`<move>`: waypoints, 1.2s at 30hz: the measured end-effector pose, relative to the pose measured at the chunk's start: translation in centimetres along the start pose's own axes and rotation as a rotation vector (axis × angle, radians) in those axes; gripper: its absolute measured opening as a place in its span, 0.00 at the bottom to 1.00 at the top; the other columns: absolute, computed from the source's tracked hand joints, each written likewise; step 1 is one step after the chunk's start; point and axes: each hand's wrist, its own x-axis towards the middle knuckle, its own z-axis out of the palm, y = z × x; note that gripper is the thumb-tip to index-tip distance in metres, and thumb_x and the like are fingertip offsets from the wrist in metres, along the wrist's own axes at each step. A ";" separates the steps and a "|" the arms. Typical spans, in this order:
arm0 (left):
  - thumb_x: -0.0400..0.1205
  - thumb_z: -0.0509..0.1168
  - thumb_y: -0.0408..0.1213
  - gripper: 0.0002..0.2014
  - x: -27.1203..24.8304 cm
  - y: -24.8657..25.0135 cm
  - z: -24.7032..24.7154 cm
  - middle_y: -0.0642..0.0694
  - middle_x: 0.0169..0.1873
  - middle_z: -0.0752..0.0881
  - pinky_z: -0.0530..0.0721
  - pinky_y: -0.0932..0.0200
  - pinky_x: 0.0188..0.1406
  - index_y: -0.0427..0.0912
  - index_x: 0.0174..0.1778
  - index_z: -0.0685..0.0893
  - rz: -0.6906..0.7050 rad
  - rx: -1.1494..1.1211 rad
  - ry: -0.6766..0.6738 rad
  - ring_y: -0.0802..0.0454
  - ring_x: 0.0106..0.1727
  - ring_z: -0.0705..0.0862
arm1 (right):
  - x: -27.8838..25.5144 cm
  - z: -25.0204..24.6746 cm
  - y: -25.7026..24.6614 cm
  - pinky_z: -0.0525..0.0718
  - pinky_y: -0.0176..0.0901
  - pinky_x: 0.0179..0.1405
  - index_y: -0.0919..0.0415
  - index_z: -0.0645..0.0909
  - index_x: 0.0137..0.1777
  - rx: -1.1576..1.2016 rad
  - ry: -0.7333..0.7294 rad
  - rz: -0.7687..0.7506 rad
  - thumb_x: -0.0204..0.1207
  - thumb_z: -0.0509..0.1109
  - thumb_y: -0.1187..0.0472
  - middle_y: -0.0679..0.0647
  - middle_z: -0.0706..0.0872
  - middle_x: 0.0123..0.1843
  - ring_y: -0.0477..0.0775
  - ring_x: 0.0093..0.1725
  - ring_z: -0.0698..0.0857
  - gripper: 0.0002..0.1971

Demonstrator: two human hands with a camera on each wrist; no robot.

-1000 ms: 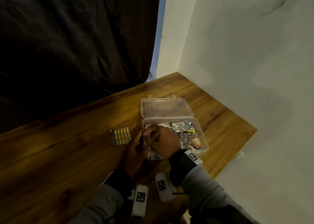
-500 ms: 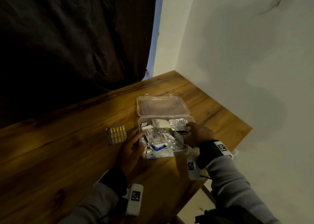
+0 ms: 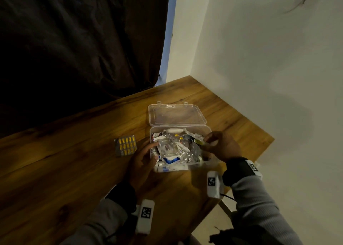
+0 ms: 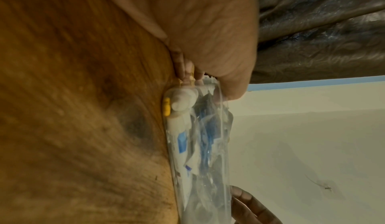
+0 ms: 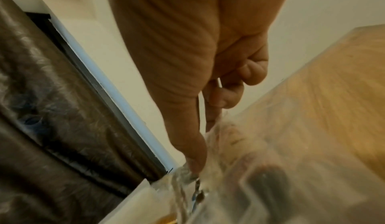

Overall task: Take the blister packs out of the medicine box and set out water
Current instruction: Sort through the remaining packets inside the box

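Note:
A clear plastic medicine box [image 3: 194, 167] stands open on the wooden table [image 3: 74, 170], its lid [image 3: 177, 114] flipped back. It is full of foil and clear blister packs, tubes and sachets. My left hand [image 3: 155, 151] holds the box's left wall, thumb over the rim [image 4: 229, 89]. Over the box's right side, my right hand [image 3: 207, 141] pinches a blister pack [image 3: 199, 142] between thumb and forefinger; the strip [image 5: 187, 174] hangs from that pinch. One blister pack of yellow pills [image 3: 126, 145] lies on the table left of the box.
The table's right edge [image 3: 263, 148] runs close behind my right hand, with a white wall beyond. A dark curtain [image 3: 83, 49] hangs behind the table. Bare wood stretches left of the yellow pack and in front of the box.
My right hand moved from the box's near-left part across to its right side and now pinches a pack there. The left hand stayed at the left wall.

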 end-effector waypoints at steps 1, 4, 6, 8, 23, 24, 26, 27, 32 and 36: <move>0.75 0.59 0.55 0.22 0.0 0.1 0.0 0.56 0.70 0.76 0.78 0.41 0.70 0.59 0.66 0.77 0.000 -0.006 0.001 0.55 0.71 0.75 | 0.0 -0.2 0.3 0.84 0.43 0.46 0.42 0.82 0.39 0.010 0.012 -0.006 0.68 0.79 0.52 0.39 0.87 0.42 0.43 0.46 0.86 0.08; 0.75 0.60 0.55 0.22 -0.1 0.0 0.0 0.59 0.68 0.77 0.80 0.39 0.67 0.57 0.66 0.78 0.009 -0.020 0.003 0.53 0.70 0.77 | 0.3 -0.7 1.1 0.83 0.43 0.47 0.44 0.84 0.42 0.072 0.064 -0.028 0.67 0.79 0.52 0.39 0.88 0.43 0.41 0.46 0.86 0.07; 0.75 0.61 0.55 0.22 -0.1 0.0 -0.1 0.60 0.67 0.77 0.82 0.35 0.62 0.58 0.65 0.78 0.002 -0.026 0.005 0.48 0.67 0.80 | 0.6 -0.9 1.6 0.83 0.42 0.47 0.46 0.86 0.41 0.145 0.095 -0.042 0.68 0.79 0.54 0.41 0.90 0.43 0.42 0.46 0.86 0.05; 0.75 0.61 0.55 0.22 -0.1 -0.1 -0.1 0.62 0.68 0.76 0.83 0.35 0.62 0.58 0.66 0.78 0.003 -0.022 0.005 0.49 0.68 0.79 | 0.8 -1.1 1.7 0.82 0.41 0.44 0.49 0.88 0.39 0.225 0.120 -0.061 0.68 0.79 0.59 0.44 0.91 0.41 0.45 0.45 0.88 0.04; 0.75 0.60 0.55 0.23 0.1 0.2 -0.1 0.58 0.68 0.78 0.76 0.63 0.66 0.53 0.65 0.80 0.017 -0.019 -0.008 0.69 0.70 0.74 | 2.3 -1.1 -1.8 0.86 0.44 0.47 0.44 0.88 0.43 -0.396 -0.065 -0.079 0.70 0.77 0.50 0.44 0.91 0.48 0.47 0.47 0.87 0.03; 0.75 0.60 0.55 0.24 0.1 0.3 -0.1 0.59 0.67 0.78 0.76 0.63 0.66 0.52 0.65 0.80 0.018 -0.026 -0.010 0.69 0.69 0.74 | 2.7 -0.9 -2.4 0.86 0.44 0.48 0.44 0.88 0.43 -0.439 -0.066 -0.092 0.68 0.78 0.49 0.44 0.91 0.49 0.47 0.47 0.87 0.05; 0.74 0.60 0.54 0.24 0.0 0.5 -0.1 0.62 0.66 0.77 0.75 0.66 0.64 0.50 0.65 0.80 0.019 -0.037 -0.011 0.72 0.68 0.74 | 3.4 -0.1 -3.2 0.84 0.49 0.56 0.43 0.85 0.46 -0.512 -0.041 -0.142 0.65 0.79 0.46 0.44 0.90 0.52 0.48 0.51 0.87 0.11; 0.74 0.60 0.53 0.24 0.1 0.6 -0.1 0.63 0.66 0.77 0.74 0.67 0.64 0.50 0.65 0.80 0.024 -0.039 -0.009 0.74 0.68 0.73 | 3.7 0.3 -3.6 0.80 0.52 0.61 0.43 0.84 0.50 -0.543 -0.035 -0.161 0.65 0.79 0.45 0.43 0.89 0.54 0.49 0.55 0.86 0.14; 0.75 0.62 0.51 0.21 0.1 0.2 -0.2 0.58 0.68 0.78 0.80 0.43 0.68 0.54 0.65 0.80 0.018 -0.051 -0.011 0.61 0.70 0.76 | 4.3 0.5 -3.6 0.69 0.55 0.67 0.44 0.85 0.49 -0.576 -0.030 -0.133 0.69 0.75 0.48 0.39 0.88 0.54 0.50 0.56 0.85 0.10; 0.75 0.62 0.51 0.19 0.1 0.2 -0.2 0.65 0.67 0.77 0.78 0.39 0.69 0.60 0.63 0.80 0.019 -0.046 0.001 0.58 0.71 0.76 | 3.9 1.4 -3.5 0.72 0.56 0.67 0.45 0.84 0.54 -0.648 -0.165 -0.135 0.66 0.74 0.36 0.44 0.87 0.55 0.51 0.56 0.84 0.20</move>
